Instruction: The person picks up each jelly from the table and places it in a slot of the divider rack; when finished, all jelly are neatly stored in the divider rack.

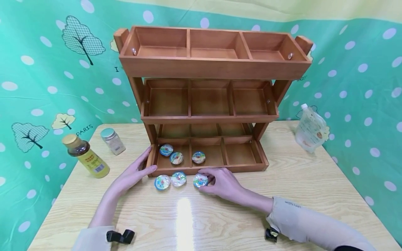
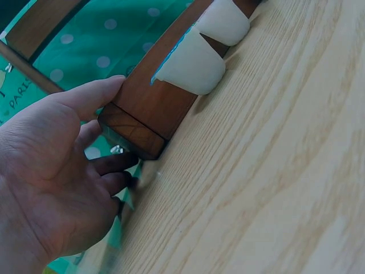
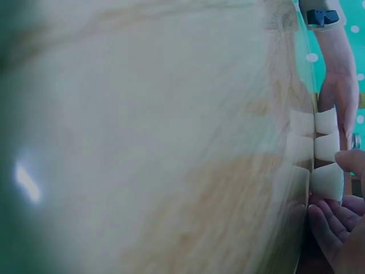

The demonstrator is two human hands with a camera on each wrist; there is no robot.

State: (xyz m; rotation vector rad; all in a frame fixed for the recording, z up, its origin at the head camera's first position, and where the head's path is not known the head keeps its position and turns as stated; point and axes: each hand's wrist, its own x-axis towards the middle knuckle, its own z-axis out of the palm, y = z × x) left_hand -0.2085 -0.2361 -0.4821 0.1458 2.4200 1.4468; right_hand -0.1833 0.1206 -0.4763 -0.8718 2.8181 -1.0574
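My right hand [image 1: 224, 183] pinches a small foil-lidded cup [image 1: 200, 180] between thumb and fingers, just in front of the wooden rack [image 1: 213, 68]. White cup sides [image 3: 328, 181] show at those fingers in the right wrist view. Two similar cups, one [image 1: 162, 182] and another [image 1: 178, 179], stand to its left on the table. My left hand [image 1: 133, 174] rests at the rack's lower left corner, thumb at the front board [image 2: 151, 94], fingers extended along the end. Inside the bottom tier, two cups [image 1: 166, 150] lie in the left compartment and one [image 1: 198, 157] in the middle.
The rack's upper tiers are divided into three compartments each. On the left of the table [image 1: 150, 219] are a yellow bottle [image 1: 89, 158] and a jar with a teal lid [image 1: 113, 141]. A clear spouted pouch [image 1: 311, 129] stands at the right, near the patterned curtain [image 1: 355, 104].
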